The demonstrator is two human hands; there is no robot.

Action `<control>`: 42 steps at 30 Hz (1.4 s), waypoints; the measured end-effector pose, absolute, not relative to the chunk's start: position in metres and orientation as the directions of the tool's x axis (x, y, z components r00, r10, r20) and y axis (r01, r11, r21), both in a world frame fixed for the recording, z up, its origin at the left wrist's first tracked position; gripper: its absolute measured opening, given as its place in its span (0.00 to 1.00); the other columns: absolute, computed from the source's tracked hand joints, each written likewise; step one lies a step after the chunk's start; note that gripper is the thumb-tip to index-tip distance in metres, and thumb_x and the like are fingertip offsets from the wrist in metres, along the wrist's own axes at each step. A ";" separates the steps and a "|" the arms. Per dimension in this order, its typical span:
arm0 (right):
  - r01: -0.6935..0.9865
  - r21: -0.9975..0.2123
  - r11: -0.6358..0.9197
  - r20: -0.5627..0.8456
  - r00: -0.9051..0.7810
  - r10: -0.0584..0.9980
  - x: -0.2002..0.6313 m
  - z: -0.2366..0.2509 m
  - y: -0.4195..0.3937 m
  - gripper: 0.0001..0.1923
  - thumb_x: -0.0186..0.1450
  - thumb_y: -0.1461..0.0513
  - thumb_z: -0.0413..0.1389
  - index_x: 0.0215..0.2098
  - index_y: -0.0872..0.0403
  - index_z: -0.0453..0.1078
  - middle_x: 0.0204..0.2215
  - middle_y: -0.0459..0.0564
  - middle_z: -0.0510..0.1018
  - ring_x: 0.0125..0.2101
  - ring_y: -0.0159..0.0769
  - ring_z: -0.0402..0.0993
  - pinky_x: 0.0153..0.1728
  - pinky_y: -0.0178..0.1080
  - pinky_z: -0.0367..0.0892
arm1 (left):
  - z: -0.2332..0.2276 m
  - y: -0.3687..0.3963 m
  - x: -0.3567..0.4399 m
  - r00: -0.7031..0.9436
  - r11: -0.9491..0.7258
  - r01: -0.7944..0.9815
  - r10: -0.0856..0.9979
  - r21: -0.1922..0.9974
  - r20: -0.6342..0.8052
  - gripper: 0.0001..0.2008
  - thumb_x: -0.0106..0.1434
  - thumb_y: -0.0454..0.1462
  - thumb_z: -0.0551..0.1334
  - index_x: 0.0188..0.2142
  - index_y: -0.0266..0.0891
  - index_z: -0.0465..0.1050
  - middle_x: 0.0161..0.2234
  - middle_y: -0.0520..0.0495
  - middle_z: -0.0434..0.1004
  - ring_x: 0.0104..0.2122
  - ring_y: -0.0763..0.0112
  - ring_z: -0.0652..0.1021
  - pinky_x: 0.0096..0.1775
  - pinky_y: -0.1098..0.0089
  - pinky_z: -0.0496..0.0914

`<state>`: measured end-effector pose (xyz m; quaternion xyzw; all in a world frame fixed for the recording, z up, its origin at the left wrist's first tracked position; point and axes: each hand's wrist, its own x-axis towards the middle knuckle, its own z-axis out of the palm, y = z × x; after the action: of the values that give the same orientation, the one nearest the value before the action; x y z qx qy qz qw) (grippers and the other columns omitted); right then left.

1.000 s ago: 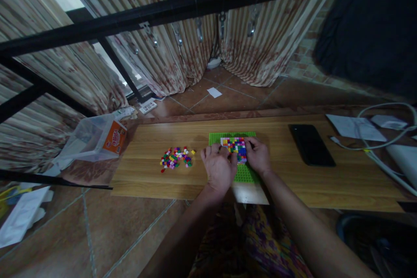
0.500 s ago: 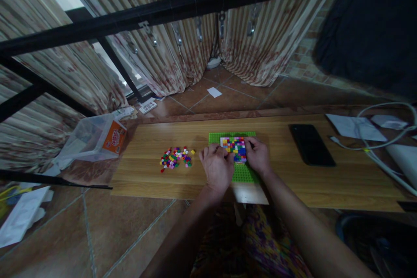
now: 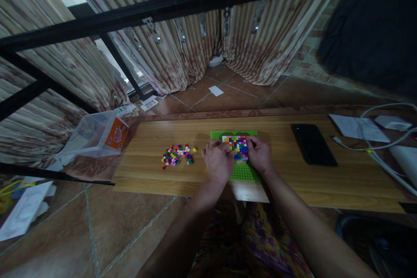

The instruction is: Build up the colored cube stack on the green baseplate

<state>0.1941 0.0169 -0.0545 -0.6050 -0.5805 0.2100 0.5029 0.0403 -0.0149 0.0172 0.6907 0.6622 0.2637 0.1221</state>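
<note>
Dozens of loose bricks (image 3: 177, 155) are strewn left on the table (image 3: 146, 180), phone (image 3: 313, 144) laid right. Block's lower left is covered by left hand (image 3: 219, 160); right hand (image 3: 259, 154) set at right edge. Both hands half-curled, hold can't be told. Multicoloured block (image 3: 240, 145) is seated on green baseplate (image 3: 243, 173).

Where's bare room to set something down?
Bare tabletop shows between the right hand and black phone, and between loose brick pile and left edge. Crowded: green baseplate, with the left hand partly over it; right of the phone, white cable and paper.
</note>
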 end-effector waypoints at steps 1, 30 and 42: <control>0.492 -0.851 0.182 0.332 0.236 0.913 0.194 -0.055 0.017 0.17 0.65 0.54 0.47 0.32 0.53 0.75 0.31 0.51 0.78 0.33 0.40 0.74 0.37 0.40 0.68 | 0.018 -0.015 0.040 -0.014 -0.092 0.848 0.981 0.521 0.195 0.07 0.54 0.39 0.69 0.24 0.42 0.74 0.36 0.47 0.74 0.40 0.61 0.72 0.42 0.60 0.64; 0.534 -0.840 0.096 0.270 0.257 0.928 0.202 -0.069 0.017 0.19 0.65 0.51 0.48 0.36 0.54 0.75 0.35 0.53 0.80 0.36 0.43 0.76 0.38 0.42 0.68 | -0.018 -0.052 -0.116 -0.195 0.006 0.852 0.932 0.523 0.307 0.07 0.62 0.33 0.58 0.34 0.41 0.75 0.36 0.45 0.75 0.38 0.64 0.75 0.42 0.64 0.71; 0.535 -0.839 0.097 0.269 0.253 0.929 0.203 -0.070 0.016 0.19 0.64 0.51 0.48 0.36 0.54 0.75 0.35 0.53 0.80 0.35 0.41 0.75 0.37 0.41 0.68 | -0.026 -0.018 -0.114 0.065 -0.160 0.933 0.956 0.322 0.287 0.10 0.63 0.33 0.57 0.38 0.44 0.77 0.41 0.46 0.74 0.45 0.63 0.72 0.50 0.61 0.67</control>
<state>0.2029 0.0161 -0.0704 -0.6381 -0.5736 0.2104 0.4686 -0.1136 -0.0184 -0.0258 0.7292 0.6476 0.2196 0.0260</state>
